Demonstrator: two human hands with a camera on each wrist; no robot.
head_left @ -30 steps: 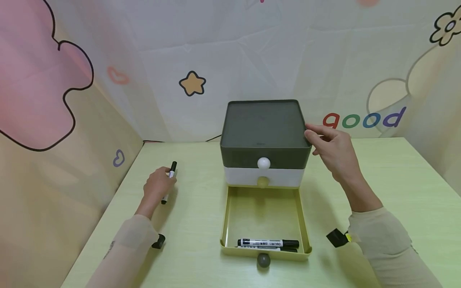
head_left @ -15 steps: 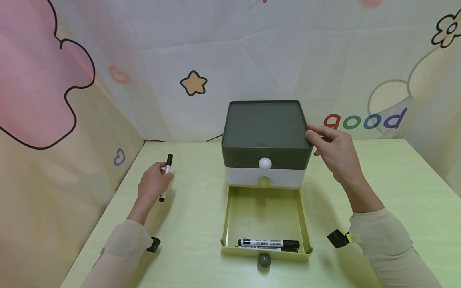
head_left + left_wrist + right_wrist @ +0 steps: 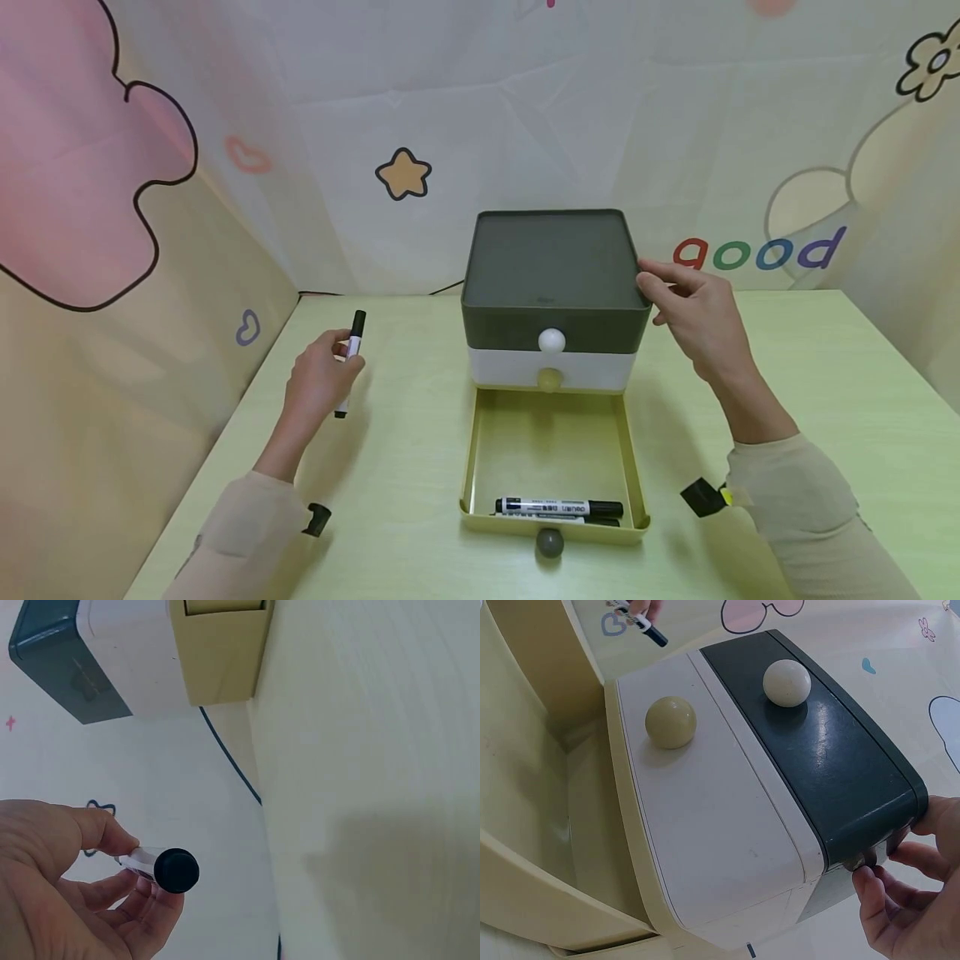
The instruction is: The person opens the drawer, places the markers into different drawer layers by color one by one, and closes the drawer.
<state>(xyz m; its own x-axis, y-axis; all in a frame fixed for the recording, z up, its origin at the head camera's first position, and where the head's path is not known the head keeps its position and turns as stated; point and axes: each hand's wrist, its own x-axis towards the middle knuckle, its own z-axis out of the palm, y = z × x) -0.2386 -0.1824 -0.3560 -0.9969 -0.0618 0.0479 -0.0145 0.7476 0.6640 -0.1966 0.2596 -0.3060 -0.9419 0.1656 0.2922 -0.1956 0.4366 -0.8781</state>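
A white marker with black ends [image 3: 354, 346] is pinched between the thumb and fingers of my left hand [image 3: 318, 375], raised over the left part of the table. In the left wrist view its black end [image 3: 176, 871] faces the camera. My right hand [image 3: 697, 317] holds the right edge of a drawer box's dark green top [image 3: 551, 258]; in the right wrist view the fingers [image 3: 889, 892] are at its corner. Below the green tier is a white drawer [image 3: 506, 367]. The yellow bottom drawer [image 3: 543, 442] is pulled out, with two markers [image 3: 558, 507] lying along its front wall.
Round knobs stick out from the drawer fronts: a white one [image 3: 552, 340], a yellow one [image 3: 550, 380] and a grey one [image 3: 550, 543] at the pulled-out drawer. The light green table [image 3: 405, 500] meets a patterned cloth backdrop [image 3: 337, 100] behind the box.
My left hand has lifted the marker off the table, shifting slightly left and up. The right hand stays at the box's edge, and the drawer has not moved.
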